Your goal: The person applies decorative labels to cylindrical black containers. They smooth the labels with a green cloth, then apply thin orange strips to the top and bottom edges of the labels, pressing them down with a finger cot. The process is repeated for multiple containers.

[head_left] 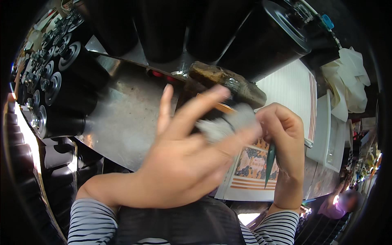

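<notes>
My left hand [183, 159] is blurred over the middle of the metal bench, its fingers spread. Its thumb reaches close to my right hand's fingertips; whether they touch cannot be told. My right hand [285, 130] is closed, thumb and fingers pressed together, with a dark green tapered tool [270, 165], like tweezers, pointing down from it. Between the hands is a blurred grey-white piece [220, 127] too smeared to name. Below lies a printed sheet [249, 183] with orange stripes and a patterned panel, partly hidden by my left hand.
A worn brown block [228, 83] wrapped with clear tape sits beyond my hands. Striped sheets [292, 92] are stacked right of it, by a translucent plastic tray [326, 139] and pale cloth [347, 81]. Black cylinders [265, 38] line the back and left. Another person [337, 204] appears lower right.
</notes>
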A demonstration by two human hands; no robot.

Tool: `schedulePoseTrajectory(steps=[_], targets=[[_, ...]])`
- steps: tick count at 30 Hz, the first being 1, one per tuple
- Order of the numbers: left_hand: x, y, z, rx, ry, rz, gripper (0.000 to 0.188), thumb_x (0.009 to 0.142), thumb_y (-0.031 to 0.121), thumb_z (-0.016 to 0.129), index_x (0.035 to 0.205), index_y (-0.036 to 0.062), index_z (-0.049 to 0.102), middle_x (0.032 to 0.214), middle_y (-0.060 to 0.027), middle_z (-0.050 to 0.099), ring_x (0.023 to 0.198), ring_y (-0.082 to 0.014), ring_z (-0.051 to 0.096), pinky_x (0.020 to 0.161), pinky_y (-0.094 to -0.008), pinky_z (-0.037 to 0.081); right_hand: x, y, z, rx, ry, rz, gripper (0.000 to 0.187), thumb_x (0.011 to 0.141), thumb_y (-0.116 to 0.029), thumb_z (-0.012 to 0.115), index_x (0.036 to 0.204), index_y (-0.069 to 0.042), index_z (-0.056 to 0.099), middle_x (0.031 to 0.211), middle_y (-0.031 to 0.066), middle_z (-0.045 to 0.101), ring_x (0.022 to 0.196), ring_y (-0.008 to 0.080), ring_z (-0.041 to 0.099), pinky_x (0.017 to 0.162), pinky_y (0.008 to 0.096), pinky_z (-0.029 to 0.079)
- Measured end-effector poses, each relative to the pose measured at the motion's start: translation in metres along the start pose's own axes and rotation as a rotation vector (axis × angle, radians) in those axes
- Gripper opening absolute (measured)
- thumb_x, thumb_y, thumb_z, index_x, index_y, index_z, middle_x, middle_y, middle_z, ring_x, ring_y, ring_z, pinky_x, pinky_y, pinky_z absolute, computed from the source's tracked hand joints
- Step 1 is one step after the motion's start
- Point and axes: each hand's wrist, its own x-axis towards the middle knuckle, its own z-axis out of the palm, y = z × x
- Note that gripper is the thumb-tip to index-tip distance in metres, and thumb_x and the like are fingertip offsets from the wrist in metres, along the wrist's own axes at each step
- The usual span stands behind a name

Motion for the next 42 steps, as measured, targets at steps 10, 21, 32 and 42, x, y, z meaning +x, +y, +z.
schedulePoseTrajectory(steps=[10,21,32,42], targets=[[-0.018,-0.022,0.017,-0.258,0.1,-0.116,0.067,0.083,0.026,0.065,0.139,0.001,0.038,0.136,-0.0218,0.044,0.132,-0.0356,0.035,0.11,-0.0442,0.023,-0.005,0.006,0.0,0.044,-0.007,0.019,0.011,0.085,-0.009,0.068,0.082,0.0,0.063,0.071,-0.0002,0.059,0.064,0.0037,0.053,0.06,0.0173,0.044],[0.003,0.001,0.009,0.15,0.018,0.07,0.062,0.075,0.014,0.067,0.134,0.0122,0.05,0.127,-0.0139,0.054,0.133,-0.0332,0.034,0.111,-0.056,0.01,-0.008,0.011,-0.009,0.057,0.044,0.072,0.015,0.088,-0.014,0.065,0.083,0.001,0.064,0.071,0.0004,0.059,0.064,0.0048,0.053,0.059,0.0177,0.041],[-0.017,-0.015,0.011,-0.055,0.106,-0.072,0.06,0.083,0.02,0.061,0.139,0.0093,0.043,0.139,-0.0197,0.044,0.134,-0.0337,0.034,0.11,-0.0494,0.02,-0.011,0.017,-0.005,0.1,0.02,-0.002,0.013,0.087,-0.012,0.067,0.083,0.0,0.063,0.07,-0.001,0.058,0.063,0.003,0.05,0.058,0.0156,0.039],[0.008,0.011,0.013,0.206,-0.006,0.088,0.056,0.075,0.014,0.064,0.131,0.0132,0.055,0.122,-0.007,0.059,0.137,-0.0325,0.029,0.109,-0.0603,0.008,-0.014,0.019,-0.012,0.022,0.06,-0.014,0.019,0.091,-0.017,0.061,0.085,0.0,0.064,0.07,-0.001,0.058,0.062,0.0027,0.048,0.057,0.0158,0.037]])
